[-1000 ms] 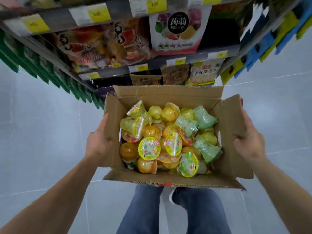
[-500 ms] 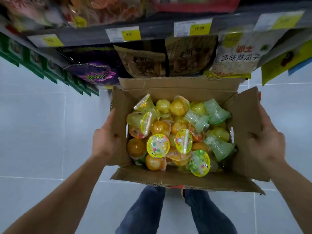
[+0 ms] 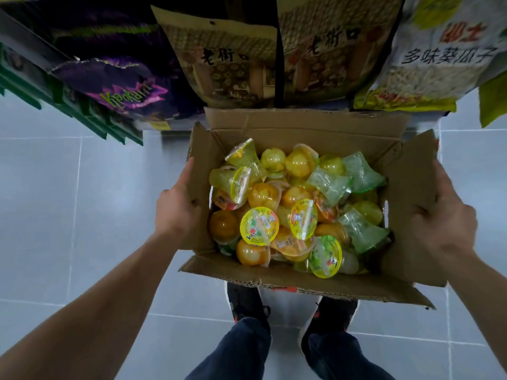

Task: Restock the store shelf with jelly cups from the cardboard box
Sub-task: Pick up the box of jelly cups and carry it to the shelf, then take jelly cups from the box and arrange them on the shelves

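The jelly cups (image 3: 296, 212) are being carried heaped inside the open cardboard box (image 3: 307, 124), yellow, orange and pale green ones lying jumbled at all angles, some with printed foil lids facing up. The box is being held in the air above a grey tiled floor (image 3: 68, 215), just in front of the store shelf (image 3: 82, 116). Its left flap is being gripped by the left hand (image 3: 177, 209), thumb lying along the cardboard; its right flap is being grasped by the right hand (image 3: 444, 218), fingers curled round the edge. Snack bags (image 3: 236, 61) are being displayed on the shelf behind the box. Dark shoes (image 3: 247, 303) and blue trouser legs are being seen below it.
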